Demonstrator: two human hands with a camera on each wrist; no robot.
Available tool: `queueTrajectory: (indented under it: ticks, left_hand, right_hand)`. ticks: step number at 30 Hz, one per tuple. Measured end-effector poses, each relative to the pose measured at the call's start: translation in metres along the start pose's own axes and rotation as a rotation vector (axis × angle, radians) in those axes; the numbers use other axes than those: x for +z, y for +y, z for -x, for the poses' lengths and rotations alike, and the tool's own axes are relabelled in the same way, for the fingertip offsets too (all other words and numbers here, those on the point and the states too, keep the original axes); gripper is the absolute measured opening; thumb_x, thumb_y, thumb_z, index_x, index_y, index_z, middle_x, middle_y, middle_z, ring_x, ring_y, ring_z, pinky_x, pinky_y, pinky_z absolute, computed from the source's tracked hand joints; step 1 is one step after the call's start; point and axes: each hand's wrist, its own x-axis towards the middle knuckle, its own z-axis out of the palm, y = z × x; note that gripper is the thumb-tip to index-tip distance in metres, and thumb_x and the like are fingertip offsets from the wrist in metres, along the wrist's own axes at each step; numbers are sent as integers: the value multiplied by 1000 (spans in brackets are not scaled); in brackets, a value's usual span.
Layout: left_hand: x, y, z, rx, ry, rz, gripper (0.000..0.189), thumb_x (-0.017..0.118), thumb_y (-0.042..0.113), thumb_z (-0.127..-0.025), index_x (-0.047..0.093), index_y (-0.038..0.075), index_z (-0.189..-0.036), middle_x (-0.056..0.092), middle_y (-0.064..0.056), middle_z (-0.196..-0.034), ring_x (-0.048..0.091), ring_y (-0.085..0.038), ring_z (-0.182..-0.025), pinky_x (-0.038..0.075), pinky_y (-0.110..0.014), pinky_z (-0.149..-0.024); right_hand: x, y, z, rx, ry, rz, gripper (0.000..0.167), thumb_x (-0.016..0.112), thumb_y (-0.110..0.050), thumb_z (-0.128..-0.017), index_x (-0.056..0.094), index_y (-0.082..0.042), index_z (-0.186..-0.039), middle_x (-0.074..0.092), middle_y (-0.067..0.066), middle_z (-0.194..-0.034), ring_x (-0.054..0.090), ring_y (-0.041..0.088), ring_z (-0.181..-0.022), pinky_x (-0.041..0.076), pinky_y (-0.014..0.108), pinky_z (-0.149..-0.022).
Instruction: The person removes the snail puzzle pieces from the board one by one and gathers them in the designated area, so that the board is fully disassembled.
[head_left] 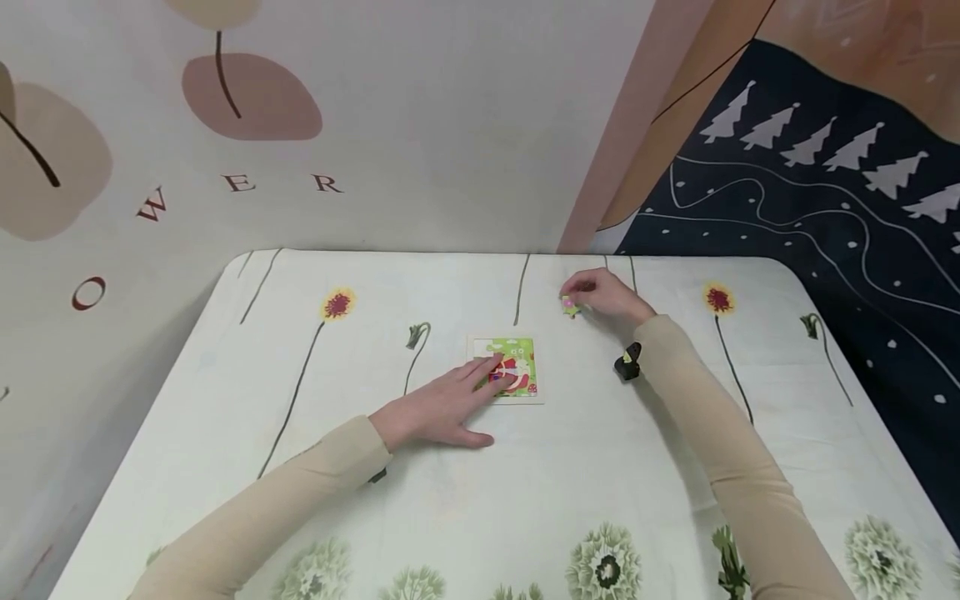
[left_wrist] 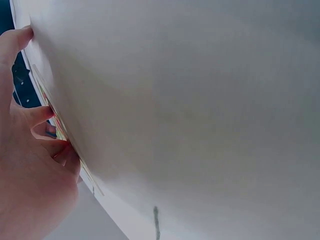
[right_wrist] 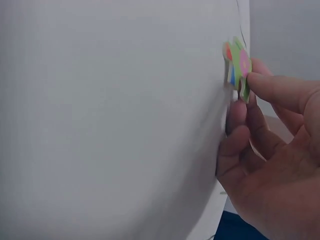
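A small square jigsaw puzzle (head_left: pixel 527 354) with a pale frame and a bright green picture with red parts lies flat near the middle of the table. Across its left part rests my left hand (head_left: pixel 442 407), fingers spread and thumb out on the cloth; they hide some of the picture. To the right and farther back, my right hand (head_left: pixel 609 296) pinches a green puzzle piece (head_left: pixel 570 307) with a pink spot between thumb and fingers. In the right wrist view this puzzle piece (right_wrist: pixel 239 65) also shows orange and blue patches and stands tilted just by the cloth.
A white tablecloth (head_left: pixel 450 500) printed with flowers and stems covers the table. Behind it stands a pale patterned wall or curtain (head_left: pixel 450 167), and a dark blue cloth with white trees (head_left: pixel 750 183) hangs at the right. Black straps or devices (head_left: pixel 628 362) sit at both wrists.
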Motion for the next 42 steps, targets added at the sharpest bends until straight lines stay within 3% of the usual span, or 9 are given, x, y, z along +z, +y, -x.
queueTrajectory:
  ticks: [9, 15, 23, 27, 37, 42]
  left_hand:
    - [-1, 1, -1, 1, 5, -8, 85, 62, 51, -88, 25, 10, -153, 11, -20, -158, 15, -33, -144, 20, -42, -114]
    - [0, 0, -1, 2, 3, -9, 85, 62, 51, -88, 25, 10, -153, 11, -19, -158, 15, -33, -144, 21, -42, -113]
    - [3, -4, -2, -8, -5, -15, 85, 61, 53, -89, 23, 13, -154, 9, -17, -159, 13, -31, -144, 19, -40, -114]
    - [4, -3, -3, -8, -10, -10, 85, 60, 53, -89, 23, 14, -154, 9, -17, -159, 13, -30, -144, 18, -40, -114]
    - [3, -3, -3, -11, -13, -9, 85, 60, 53, -89, 23, 13, -154, 9, -17, -159, 13, -31, -144, 18, -40, -114]
    - [3, -4, -3, -10, -10, -9, 86, 61, 53, -88, 23, 14, -154, 11, -17, -159, 15, -31, -144, 18, -40, -114]
  right_hand:
    - [5, -1, 2, 19, 44, -8, 16, 60, -3, -93, 69, 5, -104, 65, 19, -107, 54, 28, -97, 42, 35, -85]
    - [5, -4, 12, 90, 106, -126, 23, 61, -12, -95, 66, 1, -114, 62, 17, -113, 56, 28, -100, 44, 34, -80]
    - [7, -13, 22, 62, 158, -216, 23, 61, -9, -92, 65, 1, -113, 62, 15, -112, 58, 22, -93, 44, 31, -73]
    - [8, -17, 26, 55, 176, -223, 24, 62, -9, -92, 66, 1, -114, 61, 15, -114, 58, 25, -93, 42, 29, -75]
    - [14, -21, 38, 65, 161, -277, 27, 61, -12, -94, 63, 4, -116, 66, 22, -108, 61, 34, -97, 44, 34, -75]
    - [20, -20, 43, 14, 109, -291, 27, 61, -7, -94, 62, 7, -116, 63, 23, -110, 59, 34, -95, 48, 31, -73]
